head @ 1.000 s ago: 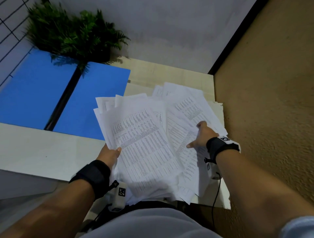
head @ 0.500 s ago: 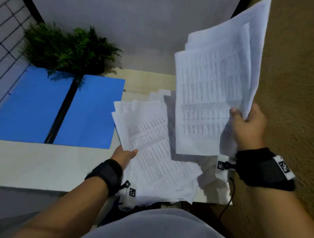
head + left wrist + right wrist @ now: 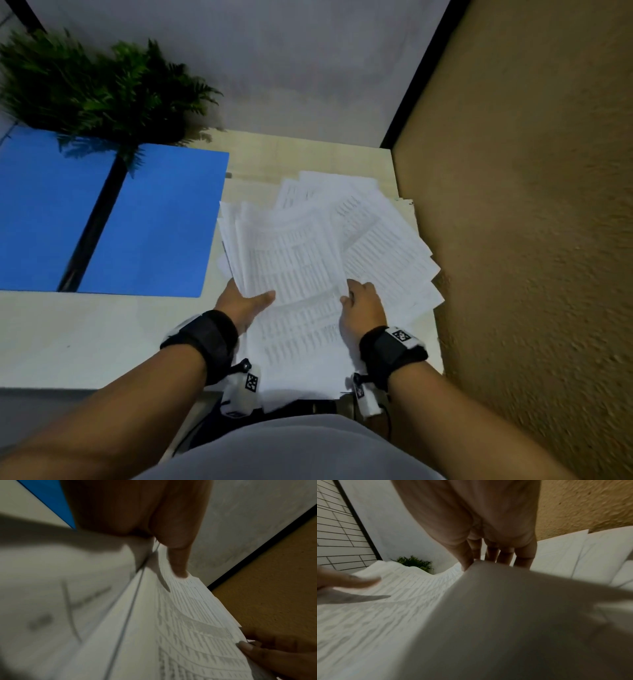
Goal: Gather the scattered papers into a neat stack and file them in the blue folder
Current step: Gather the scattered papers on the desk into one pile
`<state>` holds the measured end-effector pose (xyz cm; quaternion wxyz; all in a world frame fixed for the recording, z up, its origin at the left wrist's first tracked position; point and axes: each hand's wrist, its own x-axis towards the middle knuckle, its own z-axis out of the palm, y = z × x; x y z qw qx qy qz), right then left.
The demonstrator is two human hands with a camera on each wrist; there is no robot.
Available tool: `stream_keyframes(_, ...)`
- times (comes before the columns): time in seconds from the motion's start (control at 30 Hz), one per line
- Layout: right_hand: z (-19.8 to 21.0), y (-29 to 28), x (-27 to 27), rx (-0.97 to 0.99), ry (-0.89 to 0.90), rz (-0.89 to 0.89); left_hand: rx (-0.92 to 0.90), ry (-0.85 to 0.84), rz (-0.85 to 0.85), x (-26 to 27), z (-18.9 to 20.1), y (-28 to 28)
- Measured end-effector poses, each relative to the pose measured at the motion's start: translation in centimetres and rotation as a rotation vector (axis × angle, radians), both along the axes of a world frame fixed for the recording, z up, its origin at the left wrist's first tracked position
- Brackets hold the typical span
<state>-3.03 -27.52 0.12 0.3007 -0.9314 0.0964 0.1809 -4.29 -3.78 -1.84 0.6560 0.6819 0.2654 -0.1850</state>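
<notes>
White printed papers (image 3: 298, 260) lie in a loose fan on the right part of the desk (image 3: 85, 335). My left hand (image 3: 253, 295) grips the lower left edge of the top bundle, thumb (image 3: 178, 566) on top and fingers hidden beneath. At the bundle's lower right edge my right hand (image 3: 350, 295) pinches the sheets, thumb (image 3: 464, 561) in front and fingers (image 3: 505, 555) behind the bent paper (image 3: 488, 615). More sheets (image 3: 390, 246) splay out to the right. The blue folder (image 3: 154, 222) lies open and flat to the left of the papers.
A green fern (image 3: 102, 85) stands at the back left, overhanging the folder's black spine (image 3: 92, 222). A textured ochre wall (image 3: 531, 240) runs close along the desk's right edge. A grey wall (image 3: 274, 68) closes the back. Bare desk top shows in front of the folder.
My right hand, which held a bundle raised high half a second ago, has come down; the sheets are low over the desk again and both hands hold the top bundle.
</notes>
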Motion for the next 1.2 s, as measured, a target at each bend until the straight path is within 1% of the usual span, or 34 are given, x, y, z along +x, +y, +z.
stream_keyframes(0.07,0.4,-0.1,0.3,0.039,0.004,0.023,0.133,0.010,0.031,0.2,0.5,-0.1)
stream_keyframes(0.1,0.5,-0.6,0.8,0.076,0.006,-0.001,0.183,0.024,0.057,0.3,0.8,-0.1)
stream_keyframes(0.17,1.0,-2.3,2.8,0.139,-0.022,-0.118,0.233,0.043,0.072,0.5,1.1,0.2)
stream_keyframes(0.23,1.5,-4.6,5.4,0.069,-0.078,-0.211,0.271,0.068,0.041,0.5,0.9,0.7)
stream_keyframes(0.3,2.6,-6.8,8.2,-0.113,-0.090,-0.222,0.294,0.087,-0.004,0.6,0.6,1.1)
stream_keyframes(0.33,3.1,-7.7,9.5,-0.161,-0.061,-0.218,0.303,0.098,-0.022,0.8,0.3,1.3)
stream_keyframes(0.4,2.9,-9.5,11.6,-0.164,0.044,-0.200,0.325,0.112,-0.052,0.9,-0.1,1.4)
stream_keyframes(0.43,1.9,-10.7,12.6,-0.127,0.098,-0.197,0.338,0.117,-0.063,0.9,-0.2,1.3)
stream_keyframes(0.47,-0.2,-12.5,13.6,-0.103,0.133,-0.191,0.341,0.121,-0.066,0.9,-0.4,1.3)
stream_keyframes(0.5,-1.1,-13.2,14.0,-0.088,0.152,-0.181,0.337,0.127,-0.063,0.8,-0.4,1.4)
stream_keyframes(0.53,-1.0,-13.1,13.8,-0.093,0.143,-0.189,0.332,0.128,-0.057,0.8,-0.5,1.4)
stream_keyframes(0.6,1.0,-11.4,12.8,-0.103,0.127,-0.196,0.339,0.134,-0.058,0.7,-0.4,1.3)
stream_keyframes(0.63,1.6,-10.9,12.5,-0.095,0.128,-0.161,0.347,0.138,-0.060,0.6,-0.3,1.2)
stream_keyframes(0.7,1.5,-10.3,12.2,-0.101,0.142,-0.109,0.370,0.141,-0.062,0.6,0.0,1.0)
stream_keyframes(0.77,1.8,-9.6,11.7,-0.171,0.138,-0.083,0.389,0.138,-0.061,0.6,0.3,0.7)
stream_keyframes(0.83,1.9,-9.7,11.1,-0.273,0.098,-0.100,0.391,0.141,-0.046,0.6,0.3,0.7)
stream_keyframes(0.87,2.0,-9.9,10.7,-0.255,0.093,-0.125,0.392,0.140,-0.043,0.6,0.4,0.7)
stream_keyframes(0.9,1.9,-10.3,10.3,-0.193,0.095,-0.153,0.394,0.142,-0.045,0.6,0.4,0.6)
stream_keyframes(0.97,1.9,-10.8,9.8,-0.059,0.161,-0.191,0.399,0.151,-0.057,0.7,0.5,0.6)
stream_keyframes(1.03,1.8,-11.1,9.6,0.021,0.234,-0.192,0.406,0.159,-0.073,0.7,0.5,0.8)
stream_keyframes(1.13,1.8,-10.9,8.9,0.149,0.224,-0.193,0.398,0.175,-0.078,0.7,0.3,1.1)
stream_keyframes(1.2,1.5,-11.0,8.3,0.177,0.206,-0.194,0.383,0.181,-0.079,0.8,0.0,1.2)
